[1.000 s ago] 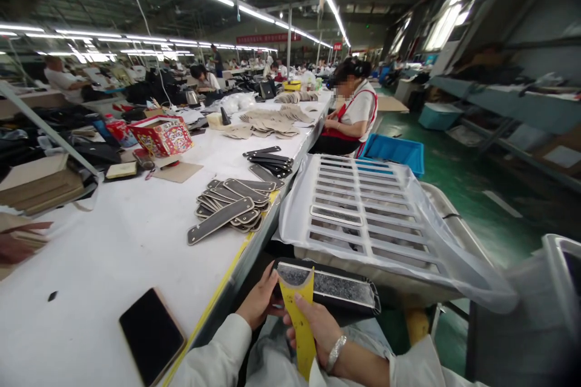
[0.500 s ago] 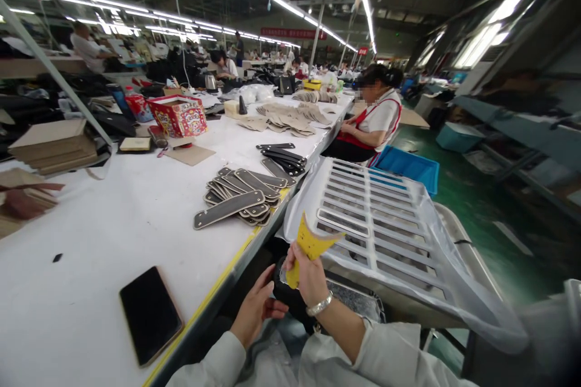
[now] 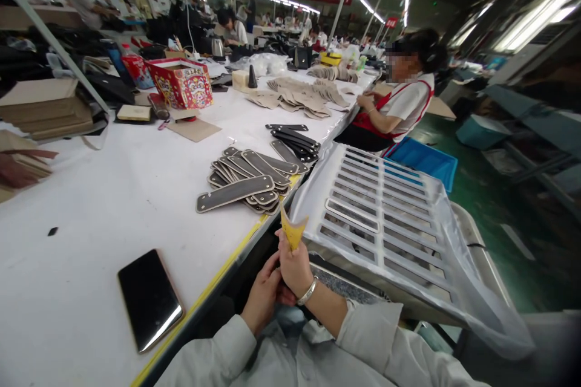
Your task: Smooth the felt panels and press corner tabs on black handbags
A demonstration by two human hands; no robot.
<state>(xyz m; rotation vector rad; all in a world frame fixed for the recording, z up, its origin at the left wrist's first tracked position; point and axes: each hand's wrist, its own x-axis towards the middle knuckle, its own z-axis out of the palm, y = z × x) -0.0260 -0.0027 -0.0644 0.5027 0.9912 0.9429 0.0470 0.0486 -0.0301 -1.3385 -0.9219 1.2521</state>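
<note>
In the head view, my right hand (image 3: 294, 266) is closed around a flat yellow piece with a concave, two-pointed end (image 3: 294, 231), which sticks up above the fingers. My left hand (image 3: 264, 293) is tucked against it from the left and below, fingers curled. Whatever the left fingers hold is hidden behind the hands. Both hands are in front of my body, just off the table's edge. Beyond them, on the white table (image 3: 113, 193), lies a pile of dark grey strips with pale edges and rivets (image 3: 236, 192). Slim black strips (image 3: 295, 140) lie behind the pile.
A phone (image 3: 149, 299) lies at the table's near left. To my right stands a rack of slotted panel covered in clear plastic (image 3: 381, 211). A co-worker in a red apron (image 3: 408, 103) sits beyond it, beside a blue crate (image 3: 426, 160). A red patterned box (image 3: 181, 84) stands farther back.
My hands have drawn closer together and the yellow piece has shifted left and turned more edge-on. The black item between the hands no longer shows. The camera view has tilted down.
</note>
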